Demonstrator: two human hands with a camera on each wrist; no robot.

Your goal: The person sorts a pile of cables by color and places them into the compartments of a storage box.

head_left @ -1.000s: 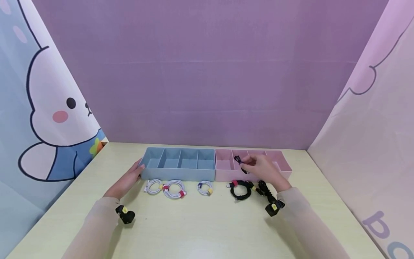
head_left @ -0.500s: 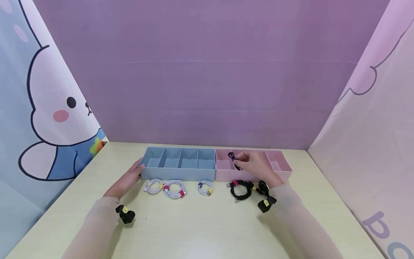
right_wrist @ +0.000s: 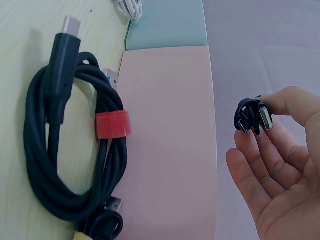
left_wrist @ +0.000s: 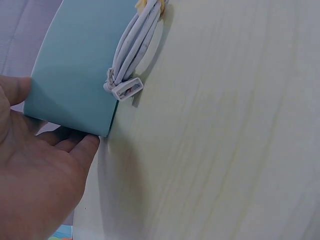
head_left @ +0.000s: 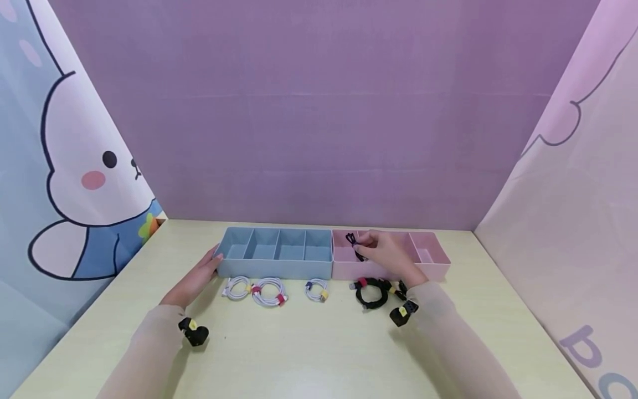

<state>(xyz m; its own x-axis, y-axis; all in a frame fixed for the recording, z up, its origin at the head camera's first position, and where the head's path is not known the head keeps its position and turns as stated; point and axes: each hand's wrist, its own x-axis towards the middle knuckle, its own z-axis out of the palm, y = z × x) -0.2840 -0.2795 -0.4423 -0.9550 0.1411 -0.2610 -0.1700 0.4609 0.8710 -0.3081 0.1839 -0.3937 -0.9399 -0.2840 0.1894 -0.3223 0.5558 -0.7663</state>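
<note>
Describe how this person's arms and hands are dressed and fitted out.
The left sleeve and right sleeve are long, plain and pale beige. Near each hand sits a small black block, the left block and right block, both marked with yellow. The left hand and right hand wear no gloves.

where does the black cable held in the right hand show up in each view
Head: right of centre, black cable pinched by the right hand, seen against the pink box.
Left wrist: not in it.
Right wrist: right of centre, a metal plug showing.
Shared landmark: blue box, left of centre, upper left and top middle, respectively.
</note>
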